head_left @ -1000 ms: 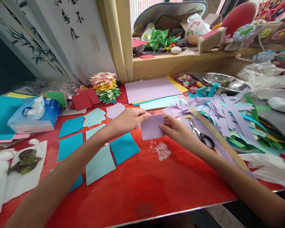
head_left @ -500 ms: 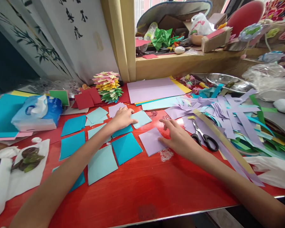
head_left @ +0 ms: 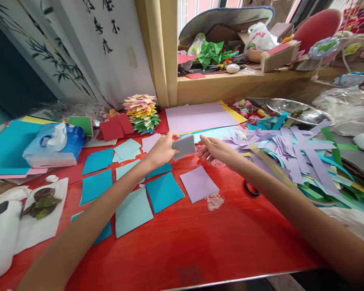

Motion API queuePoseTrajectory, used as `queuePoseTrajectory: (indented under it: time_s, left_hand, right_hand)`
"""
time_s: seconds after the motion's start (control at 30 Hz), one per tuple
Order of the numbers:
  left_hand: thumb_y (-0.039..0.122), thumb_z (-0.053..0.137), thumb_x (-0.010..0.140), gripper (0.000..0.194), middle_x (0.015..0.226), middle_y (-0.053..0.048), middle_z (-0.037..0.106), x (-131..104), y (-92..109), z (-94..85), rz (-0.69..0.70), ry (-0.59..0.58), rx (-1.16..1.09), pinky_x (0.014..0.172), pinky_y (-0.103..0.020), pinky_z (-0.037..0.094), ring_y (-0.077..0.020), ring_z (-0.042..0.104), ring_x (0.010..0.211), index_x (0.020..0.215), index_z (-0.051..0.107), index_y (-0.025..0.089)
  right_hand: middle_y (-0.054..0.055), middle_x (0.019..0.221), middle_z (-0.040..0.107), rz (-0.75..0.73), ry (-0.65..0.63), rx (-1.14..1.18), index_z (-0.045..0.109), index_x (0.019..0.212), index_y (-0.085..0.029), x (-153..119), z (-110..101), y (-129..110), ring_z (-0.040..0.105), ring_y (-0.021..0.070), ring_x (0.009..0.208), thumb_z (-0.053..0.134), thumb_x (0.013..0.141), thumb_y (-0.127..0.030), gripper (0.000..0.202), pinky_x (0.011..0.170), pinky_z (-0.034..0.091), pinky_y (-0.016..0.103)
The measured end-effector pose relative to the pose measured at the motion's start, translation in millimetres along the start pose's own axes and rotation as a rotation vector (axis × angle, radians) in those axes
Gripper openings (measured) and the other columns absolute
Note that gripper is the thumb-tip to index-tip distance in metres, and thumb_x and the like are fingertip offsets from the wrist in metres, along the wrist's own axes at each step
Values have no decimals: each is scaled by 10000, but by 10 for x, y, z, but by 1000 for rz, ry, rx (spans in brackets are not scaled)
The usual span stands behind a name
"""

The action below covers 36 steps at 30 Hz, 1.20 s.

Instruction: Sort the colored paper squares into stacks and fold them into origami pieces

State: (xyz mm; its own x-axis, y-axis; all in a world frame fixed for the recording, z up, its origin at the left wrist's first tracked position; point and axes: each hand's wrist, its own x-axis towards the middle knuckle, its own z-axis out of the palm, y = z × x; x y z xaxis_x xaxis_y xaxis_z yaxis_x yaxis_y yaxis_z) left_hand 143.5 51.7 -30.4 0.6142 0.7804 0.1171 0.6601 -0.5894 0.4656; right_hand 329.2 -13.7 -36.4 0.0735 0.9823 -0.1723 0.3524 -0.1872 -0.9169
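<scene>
Pinched at its left edge by my left hand (head_left: 163, 150), a light blue paper square (head_left: 184, 147) stands tilted up off the table, looking greyish in shade. My right hand (head_left: 216, 150) is just right of the square with its fingers curved and apart, holding nothing. Below the hands lies a purple paper stack (head_left: 199, 183). Left of it are a bright blue stack (head_left: 165, 192) and a pale blue-green stack (head_left: 132, 214). More blue squares (head_left: 96, 186) lie further left, partly under my left arm. A small purple square (head_left: 151, 141) sits behind my left hand.
Purple, green and blue paper strips (head_left: 294, 153) pile up on the right, with a scissors handle (head_left: 251, 189) showing beside my right forearm. A tissue pack (head_left: 56, 145) stands left. At the back are a folded-paper stack (head_left: 142, 114), large purple sheets (head_left: 200, 116) and a metal bowl (head_left: 318, 117).
My left hand has lifted the light blue square off the table and tilted it up. My right hand has moved away from the purple stack, up and left toward the square.
</scene>
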Motion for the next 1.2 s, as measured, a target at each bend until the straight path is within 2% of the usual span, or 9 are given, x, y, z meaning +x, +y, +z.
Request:
queuePoseTrajectory:
  time_s: [0.1,0.2,0.3,0.4,0.5,0.6,0.9,1.0,1.2]
  left_hand:
    - [127,351,826,216,1018,-73,534,-75,113,-60,206,117,231,637,-285,389,-193,533,848,987,479,193]
    - [95,312,824,259,1035,-81,509,-123,197,-73,297,12,362,584,-287,379,-179,537,763,952,518,187]
    - [278,498,797,274,1193,-80,432,-99,180,-73,267,-121,171,615,-283,423,-160,539,769,1063,498,213]
    - [434,586,736,557,1291,-89,373,-34,92,-92,149,-69,-105,685,-277,454,-141,539,805,1217,395,226]
    - [398,517,801,469,1172,-74,511,8,22,-107,74,20,-191,720,-274,447,-124,548,779,1213,413,201]
    - [301,480,829,274,985,-33,612,11,6,-89,130,-15,-165,721,-256,437,-130,564,805,1075,532,191]
    - [165,433,833,261,1046,-24,622,-31,114,-81,243,34,-73,790,-259,425,-139,568,920,1068,540,203]
    - [179,424,829,258,988,-28,629,-19,97,-101,168,72,-114,761,-256,435,-143,575,892,1052,552,198]
    - [201,469,782,239,950,-35,634,52,-116,66,58,-16,-103,762,-270,438,-156,573,850,991,583,182]
  right_hand:
    - [111,731,652,8,-90,281,518,1008,-129,27,-1,-23,651,185,640,358,873,-533,455,597,545,316]
    - [102,889,661,-25,-125,417,509,1072,-137,28,3,52,658,176,774,548,824,-307,303,727,545,304]
    - [78,968,656,-85,-45,423,522,1087,-153,52,16,165,644,152,804,552,783,-144,306,771,524,298]
    - [71,1020,646,-212,-14,407,539,1057,-169,86,49,237,627,150,872,478,827,-163,239,827,498,321]
    - [63,1073,629,-335,10,362,529,1041,-190,104,101,258,603,152,943,438,847,-185,215,856,479,339]
    - [67,1080,622,-364,32,304,517,994,-184,102,156,268,585,152,978,442,832,-166,180,874,460,341]
    - [44,1001,613,-393,101,79,488,970,-200,108,214,352,574,156,911,443,831,-190,147,819,463,342]
    - [48,962,633,-394,132,14,540,935,-185,125,195,358,586,163,858,442,823,-198,150,791,461,339]
    - [68,913,662,-326,137,-170,619,931,-150,118,220,341,602,173,821,472,781,-158,211,745,448,307]
